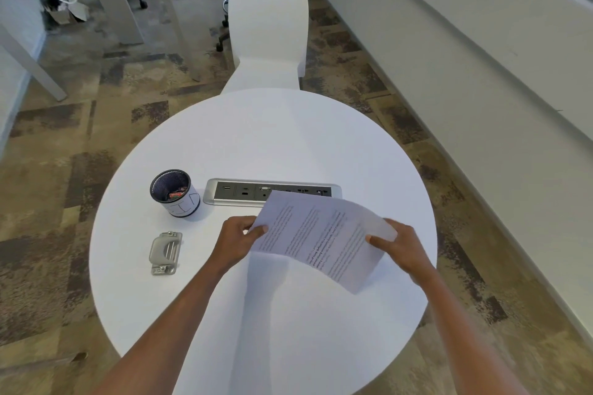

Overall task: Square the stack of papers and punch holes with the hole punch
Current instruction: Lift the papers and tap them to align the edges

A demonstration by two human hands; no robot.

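Observation:
A stack of printed papers (321, 237) is held above the round white table (288, 138), tilted, with its text running sideways. My left hand (239, 242) grips the stack's left edge, thumb on top. My right hand (399, 248) grips the right edge, thumb pressed on the sheet. A grey metal hole punch (165, 253) lies flat on the table to the left of my left hand, apart from it.
A black mesh cup (175, 193) with small items inside stands behind the hole punch. A recessed power and data socket strip (272, 192) runs across the table's middle, partly hidden by the papers. A white chair (268, 35) stands at the far side.

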